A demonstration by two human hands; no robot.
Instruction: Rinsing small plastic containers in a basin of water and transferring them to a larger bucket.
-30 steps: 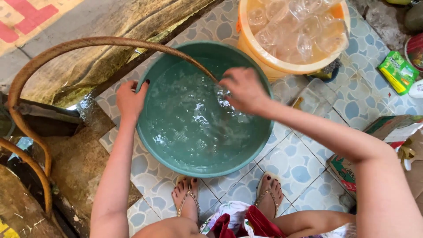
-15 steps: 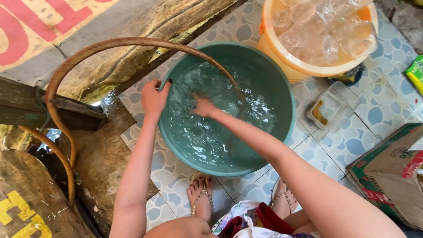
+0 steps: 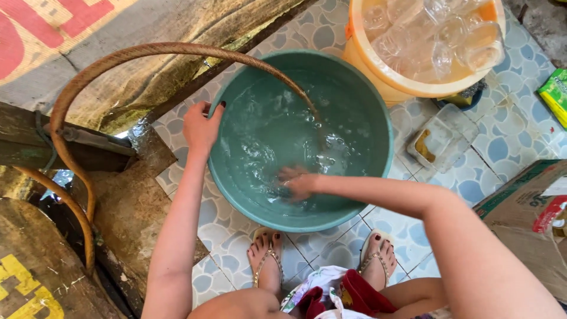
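We see a round green plastic basin [image 3: 366, 106] on patterned blue and white floor tiles [image 3: 502, 147], filled with clear, rippling water [image 3: 266, 136]. The left hand [image 3: 201, 127] clamps the smooth rim at nine o'clock, fingers curled over the edge. The right hand [image 3: 298, 183] is under the water near six o'clock, fingers spread loosely against the bottom; we cannot tell whether it holds anything. A stiff brown rubber hose [image 3: 147, 52] arches in from eleven o'clock, its end dipping into the water at the basin's centre. At one o'clock stands an orange bucket [image 3: 360, 56] packed with clear plastic cups [image 3: 437, 35].
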